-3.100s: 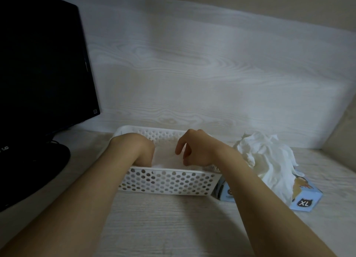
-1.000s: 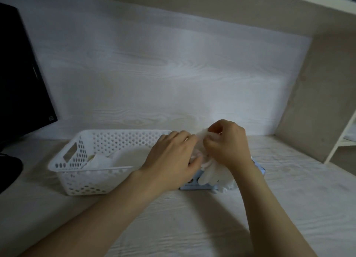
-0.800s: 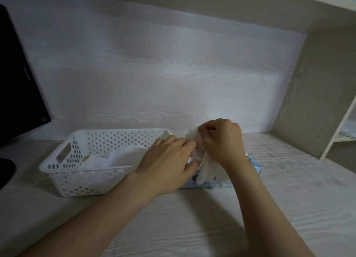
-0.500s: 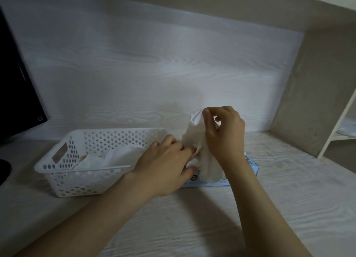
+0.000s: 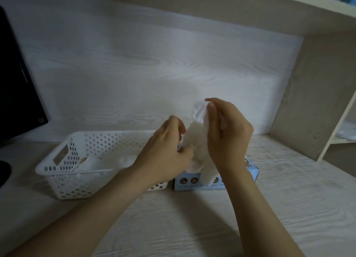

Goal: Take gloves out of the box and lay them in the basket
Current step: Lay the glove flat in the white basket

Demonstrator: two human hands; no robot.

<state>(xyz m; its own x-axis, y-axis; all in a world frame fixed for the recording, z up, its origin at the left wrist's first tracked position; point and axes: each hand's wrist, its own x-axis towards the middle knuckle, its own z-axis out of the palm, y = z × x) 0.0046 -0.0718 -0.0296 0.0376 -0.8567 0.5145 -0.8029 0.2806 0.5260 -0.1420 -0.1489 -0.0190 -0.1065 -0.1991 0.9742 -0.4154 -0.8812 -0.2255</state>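
Note:
A white glove (image 5: 198,133) hangs above the light blue glove box (image 5: 194,182). My right hand (image 5: 228,135) pinches its cuff at the top between thumb and fingers. Just left of it, my left hand (image 5: 167,152) has curled fingers on the glove's lower part over the box opening. More white gloves bulge from the box under both hands. The white perforated basket (image 5: 63,172) stands left of the box, touching it, with white gloves (image 5: 107,161) lying inside.
A black monitor (image 5: 17,87) stands at the far left, behind the basket. A wooden side panel (image 5: 312,94) and a shelf overhead close off the right and top. Pale wood desk surface (image 5: 192,227) lies in front of the box.
My right hand has lifted the glove higher out of the box, stretching it upward. My left hand stays low at the box opening. Earlier both hands were in the basket.

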